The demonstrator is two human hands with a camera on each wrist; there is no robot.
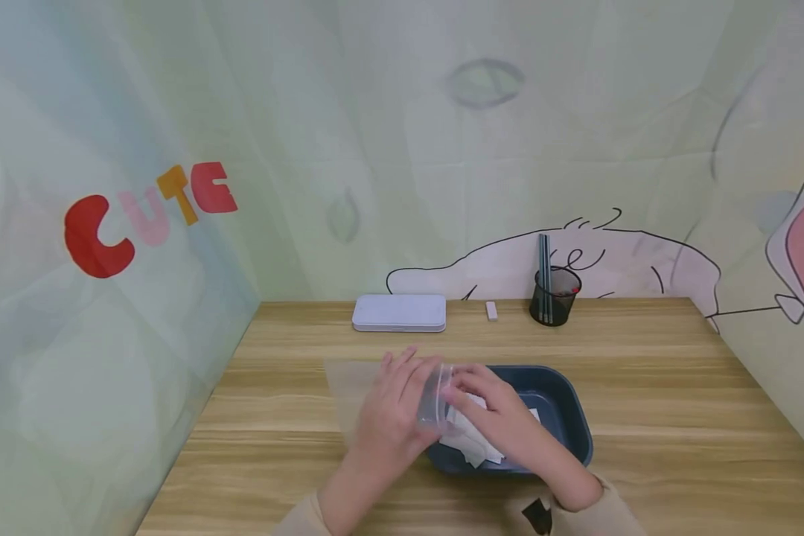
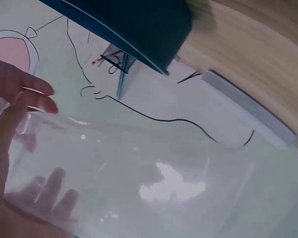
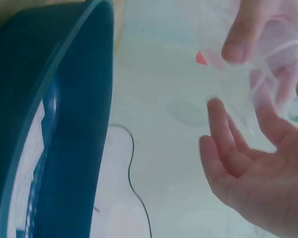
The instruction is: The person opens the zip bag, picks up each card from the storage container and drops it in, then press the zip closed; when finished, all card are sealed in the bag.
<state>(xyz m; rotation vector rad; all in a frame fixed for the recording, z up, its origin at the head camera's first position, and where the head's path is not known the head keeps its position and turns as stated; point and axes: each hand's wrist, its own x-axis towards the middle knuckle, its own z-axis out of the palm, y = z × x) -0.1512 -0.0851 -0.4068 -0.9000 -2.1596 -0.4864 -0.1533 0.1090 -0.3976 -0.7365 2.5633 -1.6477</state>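
Note:
A clear plastic bag [image 1: 348, 391] is held up between both hands, over the left part of a dark blue bin. Its film spreads out widely in the left wrist view [image 2: 164, 148]. My left hand [image 1: 395, 409] holds the bag near its mouth, with fingertips showing through the film in the left wrist view. At the mouth's right side, the thumb and fingers of my right hand [image 1: 499, 413] pinch the edge; other fingers of this hand [image 3: 268, 163] stand apart in the right wrist view. Beneath the hands, the bin [image 1: 579, 424] contains white papers [image 1: 476, 443], partly hidden.
A white pencil case [image 1: 399, 313] lies at the back of the wooden table [image 1: 275, 439]. Next to it are a small white eraser [image 1: 492, 311] and a black mesh pen holder [image 1: 552, 301] with dark pencils [image 1: 545, 275]. A printed curtain [image 1: 308, 149] surrounds the table.

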